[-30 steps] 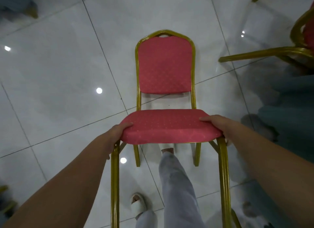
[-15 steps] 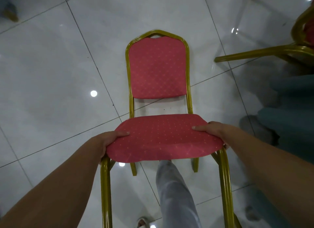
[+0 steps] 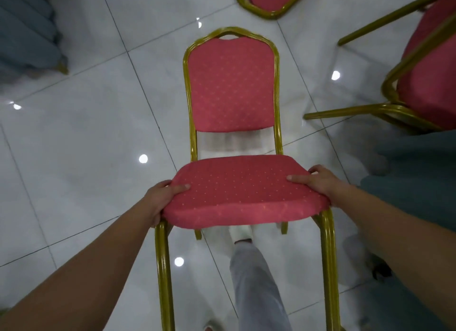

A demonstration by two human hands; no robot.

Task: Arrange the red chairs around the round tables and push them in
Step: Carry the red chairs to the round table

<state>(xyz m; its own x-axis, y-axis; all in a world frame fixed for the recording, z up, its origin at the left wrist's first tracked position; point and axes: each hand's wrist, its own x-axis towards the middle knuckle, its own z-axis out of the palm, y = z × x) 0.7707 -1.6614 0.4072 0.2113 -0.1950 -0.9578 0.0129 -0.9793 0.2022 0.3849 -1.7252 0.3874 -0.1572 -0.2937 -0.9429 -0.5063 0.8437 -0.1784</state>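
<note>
A red chair (image 3: 234, 190) with a gold metal frame is held up off the white tiled floor, tipped so its backrest points away from me. My left hand (image 3: 160, 200) grips the left edge of the seat cushion, thumb on top. My right hand (image 3: 318, 180) grips the right edge the same way. My leg in light trousers shows beneath the seat. No round table top is plainly in view.
Another red chair (image 3: 429, 84) with gold legs stands at the right. A third red chair (image 3: 266, 0) shows at the top edge. Teal cloth (image 3: 409, 177) hangs at the right, grey-blue cloth (image 3: 27, 30) at the top left. Glossy tiles lie open to the left.
I have walked forward carrying the chair. The chair at the right is nearer, and a third chair and the grey-blue cloth have come into view. Both hands keep their grip.
</note>
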